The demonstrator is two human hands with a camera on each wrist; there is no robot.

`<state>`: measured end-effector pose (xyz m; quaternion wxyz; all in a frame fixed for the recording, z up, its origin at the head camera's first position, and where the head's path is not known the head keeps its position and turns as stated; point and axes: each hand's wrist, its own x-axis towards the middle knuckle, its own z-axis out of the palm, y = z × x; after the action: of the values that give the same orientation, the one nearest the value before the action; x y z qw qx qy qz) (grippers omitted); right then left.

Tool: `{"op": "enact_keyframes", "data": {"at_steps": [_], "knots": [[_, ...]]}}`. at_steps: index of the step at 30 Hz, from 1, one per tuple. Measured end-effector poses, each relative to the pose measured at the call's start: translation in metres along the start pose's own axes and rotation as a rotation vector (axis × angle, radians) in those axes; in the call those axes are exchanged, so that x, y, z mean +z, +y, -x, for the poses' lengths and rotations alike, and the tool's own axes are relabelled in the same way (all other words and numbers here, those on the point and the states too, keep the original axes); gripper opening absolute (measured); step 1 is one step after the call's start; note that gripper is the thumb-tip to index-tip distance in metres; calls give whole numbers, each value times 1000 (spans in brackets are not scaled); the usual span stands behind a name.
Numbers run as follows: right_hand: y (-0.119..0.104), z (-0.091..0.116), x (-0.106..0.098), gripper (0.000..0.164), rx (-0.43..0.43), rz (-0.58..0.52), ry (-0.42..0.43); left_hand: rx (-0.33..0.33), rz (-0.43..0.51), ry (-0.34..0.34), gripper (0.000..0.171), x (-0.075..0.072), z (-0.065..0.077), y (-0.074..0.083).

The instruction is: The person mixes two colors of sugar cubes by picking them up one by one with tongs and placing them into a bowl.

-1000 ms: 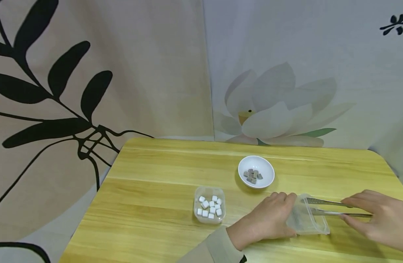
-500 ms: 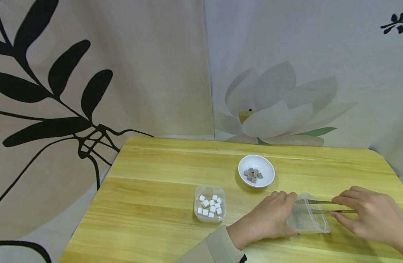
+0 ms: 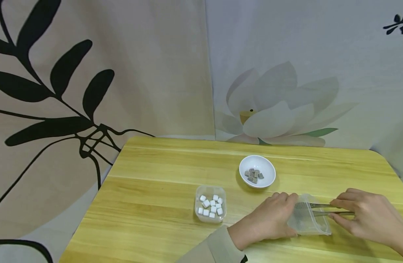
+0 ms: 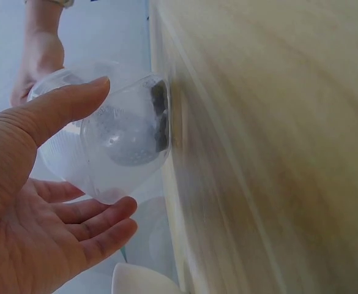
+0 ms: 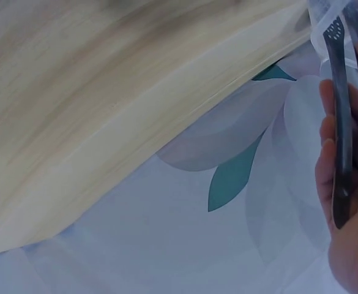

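My left hand [image 3: 270,219] grips the base end of a clear plastic container [image 3: 308,221] tipped on its side on the table, its mouth facing right. In the left wrist view, the thumb lies on one side of the container and the fingers on the other. Dark pieces [image 4: 160,116] show inside, along the wall by the tabletop. My right hand [image 3: 369,215] holds metal tongs [image 3: 323,206] whose tips reach through the container's mouth. One perforated tong end shows in the right wrist view; whether anything sits between the tips cannot be made out.
Behind the hands stands a white bowl [image 3: 268,179] with several grey-brown pieces [image 3: 253,175]. Left of the left hand is a second clear container [image 3: 201,217] holding several white cubes [image 3: 213,209]. A printed curtain [image 3: 168,73] hangs behind the wooden table [image 3: 149,204].
The right hand has moved left, bringing the tongs deeper into the tipped container. The two tong arms are now closer together. The left hand and its container have stayed in place.
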<state>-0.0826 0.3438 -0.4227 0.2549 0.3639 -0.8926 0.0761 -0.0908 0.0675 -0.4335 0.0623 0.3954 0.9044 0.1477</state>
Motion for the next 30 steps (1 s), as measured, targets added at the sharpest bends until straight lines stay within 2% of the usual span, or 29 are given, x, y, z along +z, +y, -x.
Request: {"op": "enact_keyframes", "data": {"at_steps": [7,13,18,23,24,28,30], "knots": [[0,4,-2,70,25,-30,75,7,-8,8,74,0,0,1],[2,11,-8,68,95,-64,128,11,-7,15,70,-1,-1,1],[5,17,-11,69,152,-67,136,4,-8,7,72,-2,-1,1],[5,23,-18,70,245,-159,127,-4,-10,3,77,-1,0,0],[5,25,-19,65,268,-179,124,-4,-11,4,77,0,0,0],[4,29,-25,26,374,-207,111,0,-25,15,76,1,0,0],[4,30,-27,31,425,-209,110,2,-33,20,76,2,0,1]]}}
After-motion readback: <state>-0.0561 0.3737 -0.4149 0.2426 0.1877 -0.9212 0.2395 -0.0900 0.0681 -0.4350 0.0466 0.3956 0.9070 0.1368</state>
